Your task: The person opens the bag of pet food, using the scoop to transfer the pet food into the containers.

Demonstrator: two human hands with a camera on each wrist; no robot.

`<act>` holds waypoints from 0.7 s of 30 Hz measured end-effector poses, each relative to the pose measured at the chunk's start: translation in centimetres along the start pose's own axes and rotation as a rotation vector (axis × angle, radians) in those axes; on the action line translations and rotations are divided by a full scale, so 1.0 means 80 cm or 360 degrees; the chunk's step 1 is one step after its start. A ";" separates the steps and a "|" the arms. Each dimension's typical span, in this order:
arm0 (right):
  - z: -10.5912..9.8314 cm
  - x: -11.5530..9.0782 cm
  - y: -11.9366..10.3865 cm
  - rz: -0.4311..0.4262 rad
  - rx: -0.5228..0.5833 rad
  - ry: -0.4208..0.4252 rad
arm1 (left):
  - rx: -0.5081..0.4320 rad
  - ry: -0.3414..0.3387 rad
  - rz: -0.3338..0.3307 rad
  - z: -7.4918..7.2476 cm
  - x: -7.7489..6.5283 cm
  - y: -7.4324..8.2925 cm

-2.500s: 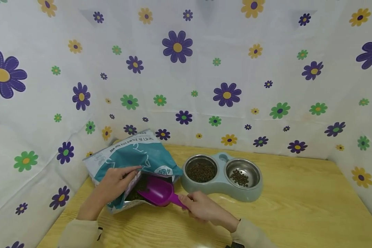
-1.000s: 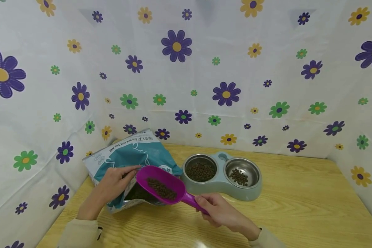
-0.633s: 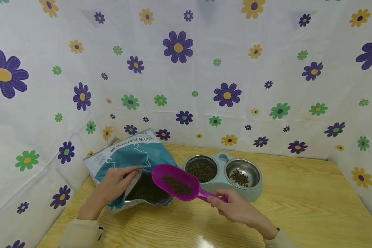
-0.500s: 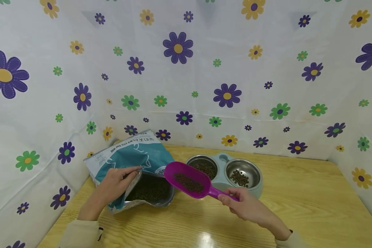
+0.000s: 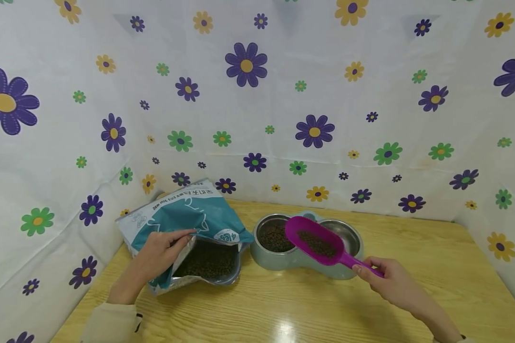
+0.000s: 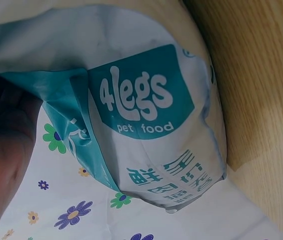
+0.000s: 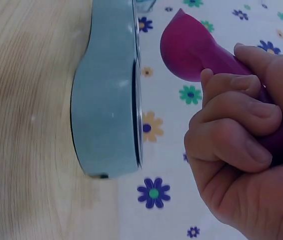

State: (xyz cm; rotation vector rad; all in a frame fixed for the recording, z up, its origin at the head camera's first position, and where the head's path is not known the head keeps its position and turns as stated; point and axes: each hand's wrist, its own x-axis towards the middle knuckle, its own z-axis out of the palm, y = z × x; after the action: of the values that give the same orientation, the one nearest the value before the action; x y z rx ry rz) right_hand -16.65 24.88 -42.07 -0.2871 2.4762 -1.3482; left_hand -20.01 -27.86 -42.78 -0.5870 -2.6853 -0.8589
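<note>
My right hand (image 5: 388,281) grips the handle of a purple scoop (image 5: 317,240), fingers wrapped round it in the right wrist view. Brown kibble (image 5: 318,245) lies in the scoop, which hangs over the middle of a blue-grey double pet bowl (image 5: 270,262) and partly covers the right steel dish. More kibble (image 5: 274,237) fills part of the left dish. My left hand (image 5: 159,255) pinches the upper edge of the mouth of a teal and white pet food bag (image 5: 184,214), lettered "4Legs" in the left wrist view. Dark kibble (image 5: 210,259) shows inside the mouth.
Everything stands on a light wooden table (image 5: 240,314). A white cloth (image 5: 249,109) printed with flowers hangs behind and along both sides. The bag leans near the back left corner, and its right tip comes close to the bowl.
The scoop came up out of the bag with kibble in it, and my right hand carried it rightwards over the bowl. My left hand stays at the bag's mouth.
</note>
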 end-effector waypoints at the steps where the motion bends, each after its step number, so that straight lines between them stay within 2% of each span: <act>1: -0.004 -0.002 0.002 0.0008 -0.0033 0.0039 | 0.0006 -0.0001 -0.0004 0.000 0.000 0.000; 5: -0.018 -0.007 0.008 0.0044 -0.0223 0.0193 | 0.0017 -0.0001 0.0004 -0.001 0.001 0.001; 9: -0.030 -0.013 0.008 0.0039 -0.0422 0.0288 | 0.0030 0.0007 0.0000 -0.001 0.002 0.001; 16: -0.039 -0.018 0.008 0.0077 -0.0636 0.0326 | 0.0049 -0.0025 -0.0055 0.000 0.000 0.002; 21: -0.040 -0.018 0.007 0.0048 -0.0763 0.0377 | 0.0045 -0.0014 -0.0044 0.001 0.000 0.001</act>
State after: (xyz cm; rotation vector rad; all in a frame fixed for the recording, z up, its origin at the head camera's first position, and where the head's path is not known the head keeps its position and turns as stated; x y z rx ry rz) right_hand -16.47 28.19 -40.67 -0.1999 2.9702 -0.7960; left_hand -19.95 -27.79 -42.79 -0.5497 -2.7147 -0.8259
